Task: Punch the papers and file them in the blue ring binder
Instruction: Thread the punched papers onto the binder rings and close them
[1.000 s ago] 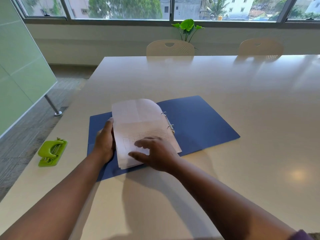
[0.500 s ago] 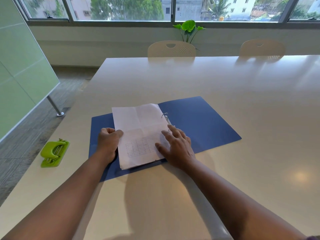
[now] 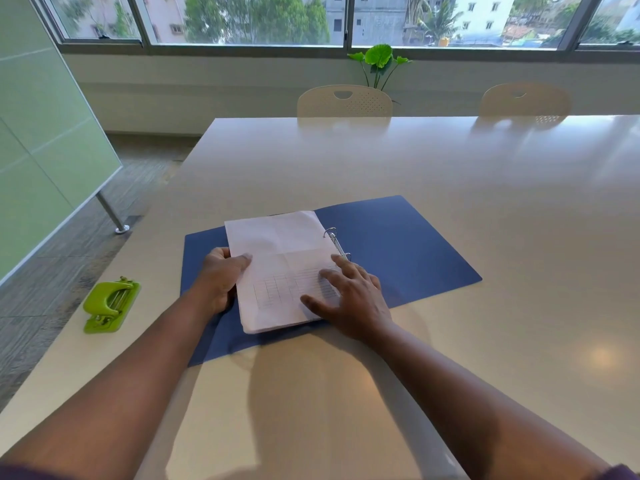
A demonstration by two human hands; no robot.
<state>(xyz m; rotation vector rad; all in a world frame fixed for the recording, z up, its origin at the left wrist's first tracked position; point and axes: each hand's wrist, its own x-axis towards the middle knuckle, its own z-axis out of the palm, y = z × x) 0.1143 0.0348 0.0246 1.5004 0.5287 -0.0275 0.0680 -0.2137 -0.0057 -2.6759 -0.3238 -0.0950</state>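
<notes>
On the pale table [image 3: 450, 174], with two chairs [image 3: 344, 100] and a window beyond, my left hand [image 3: 220, 280] pinched the papers [image 3: 277, 268] on the open binder [image 3: 398, 244], my right hand [image 3: 349, 296] pressing them flat, fingers spread.

Left hand [image 3: 221, 277] curled — thumb forward, right hand [image 3: 349, 297] flat, fingers spread

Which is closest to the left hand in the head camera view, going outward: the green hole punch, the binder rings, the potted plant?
From the left hand:
1. Binder rings, just right, past the papers.
2. Green hole punch, left, near the table edge; close to call with the rings.
3. Potted plant, far, by the window.
</notes>
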